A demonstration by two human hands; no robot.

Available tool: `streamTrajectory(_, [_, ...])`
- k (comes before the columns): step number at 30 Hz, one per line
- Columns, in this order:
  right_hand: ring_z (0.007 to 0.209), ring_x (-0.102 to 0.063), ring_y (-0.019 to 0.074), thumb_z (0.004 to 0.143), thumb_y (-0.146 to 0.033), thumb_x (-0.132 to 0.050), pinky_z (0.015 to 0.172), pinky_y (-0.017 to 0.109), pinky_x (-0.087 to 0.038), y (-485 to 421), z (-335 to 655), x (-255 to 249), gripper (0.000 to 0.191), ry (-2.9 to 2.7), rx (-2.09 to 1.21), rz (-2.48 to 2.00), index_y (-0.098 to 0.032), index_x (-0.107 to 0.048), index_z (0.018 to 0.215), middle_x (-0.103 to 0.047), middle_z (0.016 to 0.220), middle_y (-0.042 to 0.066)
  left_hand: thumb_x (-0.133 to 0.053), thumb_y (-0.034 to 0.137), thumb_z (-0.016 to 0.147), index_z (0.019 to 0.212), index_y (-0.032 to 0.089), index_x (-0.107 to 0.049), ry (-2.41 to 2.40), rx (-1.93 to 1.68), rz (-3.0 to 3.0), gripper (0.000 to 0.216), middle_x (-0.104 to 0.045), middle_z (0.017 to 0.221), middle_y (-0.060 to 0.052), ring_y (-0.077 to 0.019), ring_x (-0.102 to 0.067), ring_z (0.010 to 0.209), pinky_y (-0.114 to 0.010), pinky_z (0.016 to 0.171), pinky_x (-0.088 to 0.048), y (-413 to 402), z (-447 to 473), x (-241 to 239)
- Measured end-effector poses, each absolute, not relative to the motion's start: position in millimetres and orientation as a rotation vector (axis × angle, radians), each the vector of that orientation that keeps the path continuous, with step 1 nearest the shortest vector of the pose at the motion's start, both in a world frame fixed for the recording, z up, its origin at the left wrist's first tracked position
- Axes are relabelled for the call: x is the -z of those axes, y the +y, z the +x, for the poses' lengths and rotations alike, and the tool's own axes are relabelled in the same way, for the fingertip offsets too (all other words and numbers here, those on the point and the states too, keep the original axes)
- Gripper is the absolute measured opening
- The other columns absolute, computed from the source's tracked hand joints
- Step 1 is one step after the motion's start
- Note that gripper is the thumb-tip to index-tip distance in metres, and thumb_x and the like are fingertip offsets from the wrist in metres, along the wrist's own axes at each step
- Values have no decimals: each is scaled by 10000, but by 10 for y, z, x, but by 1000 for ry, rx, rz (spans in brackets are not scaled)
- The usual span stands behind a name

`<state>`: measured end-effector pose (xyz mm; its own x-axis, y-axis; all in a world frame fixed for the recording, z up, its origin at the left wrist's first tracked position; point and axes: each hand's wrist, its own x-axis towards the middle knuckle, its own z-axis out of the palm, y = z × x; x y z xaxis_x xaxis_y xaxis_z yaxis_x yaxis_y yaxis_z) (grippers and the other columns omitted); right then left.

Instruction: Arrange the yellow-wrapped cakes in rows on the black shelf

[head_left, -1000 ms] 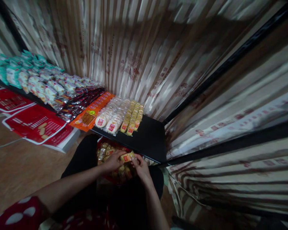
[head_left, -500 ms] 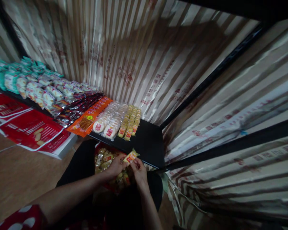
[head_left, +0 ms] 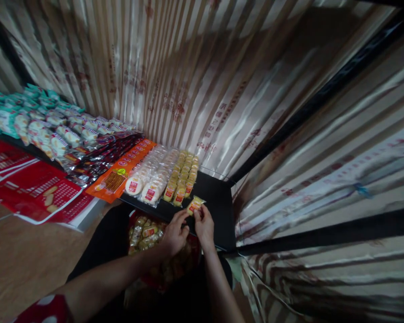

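Note:
Between my two hands is a small yellow snack packet [head_left: 195,205] with an orange-red label, held just over the black shelf. My right hand [head_left: 204,227] pinches its near right edge. My left hand [head_left: 174,234] has its fingertips closed on the packet's left end. Just left of it stand rows of the same yellow packets [head_left: 182,177] on the shelf. Under my hands, at my lap, an opened red bag [head_left: 132,224] holds more yellow packets, partly hidden by my left arm.
Along the black shelf [head_left: 218,211] lie clear packs of round white crackers [head_left: 150,193], an orange snack bag [head_left: 112,179], dark red packs [head_left: 104,152], white packs [head_left: 60,141] and green packs [head_left: 8,119]. Red bags [head_left: 43,190] rest below left. A striped curtain [head_left: 175,80] and black posts [head_left: 269,143] stand behind.
Both hands have carried the yellow packet forward and right, from over the lap bag to above the shelf beside the packet rows. The view has shifted slightly.

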<state>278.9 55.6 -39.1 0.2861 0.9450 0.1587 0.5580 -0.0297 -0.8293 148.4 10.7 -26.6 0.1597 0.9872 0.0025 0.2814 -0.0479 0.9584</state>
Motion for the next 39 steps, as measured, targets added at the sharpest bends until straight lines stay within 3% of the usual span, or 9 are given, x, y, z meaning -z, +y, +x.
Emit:
streamTrajectory(5, [866, -604, 214, 794, -380, -430, 783, 329, -470, 876, 2762, 440, 456, -1464, -469, -1728, -115, -583, 1132, -633, 1010, 136, -421, 211, 822, 1253, 175, -483, 1332, -954, 1503, 437, -392, 1414, -78, -190, -395, 1275, -362, 1101, -301, 303, 1599, 305])
streamTrajectory(10, [832, -609, 201, 798, -370, -434, 773, 319, -479, 1046, 2700, 469, 441, -1490, -484, -1728, -131, -587, 1136, -636, 974, 116, -397, 242, 838, 1304, 155, -437, 1375, -884, 1502, 476, -340, 1449, -76, -172, -277, 1350, -360, 1147, -187, 440, 1599, 345])
streamTrajectory(18, [829, -618, 195, 789, -359, -457, 741, 315, -511, 1136, 2630, 516, 469, -1479, -579, -1666, -124, -556, 1183, -606, 1020, 132, -339, 260, 850, 1332, 72, -388, 1348, -885, 1545, 520, -333, 1445, -124, -181, -277, 1350, -349, 1140, -203, 524, 1587, 431])
streamTrajectory(24, [853, -606, 199, 796, -382, -450, 785, 331, -501, 1138, 2602, 595, 465, -1495, -509, -1694, -125, -572, 1164, -595, 1027, 137, -336, 282, 861, 1376, 108, -326, 1239, -969, 1496, 544, -336, 1449, -94, -186, -279, 1350, -342, 1136, -216, 546, 1574, 402])
streamTrajectory(30, [866, -603, 200, 807, -379, -431, 802, 332, -501, 1142, 2587, 630, 456, -1505, -479, -1695, -127, -575, 1159, -600, 1011, 132, -302, 307, 873, 1338, 100, -395, 1253, -957, 1476, 517, -358, 1437, -92, -188, -264, 1356, -343, 1144, -196, 600, 1593, 455])
streamTrajectory(39, [946, -585, 197, 805, -392, -484, 833, 349, -509, 983, 2518, 640, 453, -1356, -567, -1539, -136, -523, 1177, -519, 1144, 145, -269, 258, 888, 1224, 90, -512, 1440, -1102, 1762, 447, -515, 1298, -144, -199, -447, 1231, -405, 1074, -346, 404, 1494, 599])
